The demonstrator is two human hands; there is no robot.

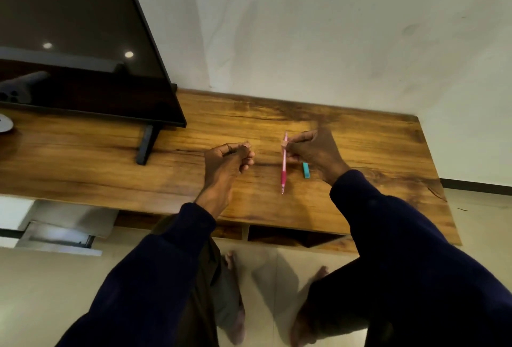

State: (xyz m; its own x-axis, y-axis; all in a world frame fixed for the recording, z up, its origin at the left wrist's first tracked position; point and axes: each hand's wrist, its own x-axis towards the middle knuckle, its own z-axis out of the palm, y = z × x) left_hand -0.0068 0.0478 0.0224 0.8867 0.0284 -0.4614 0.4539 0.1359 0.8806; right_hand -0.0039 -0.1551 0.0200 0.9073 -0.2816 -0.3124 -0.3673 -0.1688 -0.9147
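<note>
Above the wooden table (360, 136), right hand (313, 150) grip pinches the pink mechanical pencil (284, 169) near its top, left hand (227, 158) grip narrow on a thin sliver (247, 158), probably a lead; risk: a hard squeeze or misaimed feed snaps it, lost beside the teal case (305, 170).

The tabletop (360, 139) is glossy grained wood, the pen (283, 172) smooth pink plastic, the screen (83, 28) glossy.

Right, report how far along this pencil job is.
Done: the pink pencil is picked up. In hand: right hand pinches its top end; left hand pinches a thin sliver, too small to identify. Left: bringing the two together, probably; the teal piece lies on the table.
</note>
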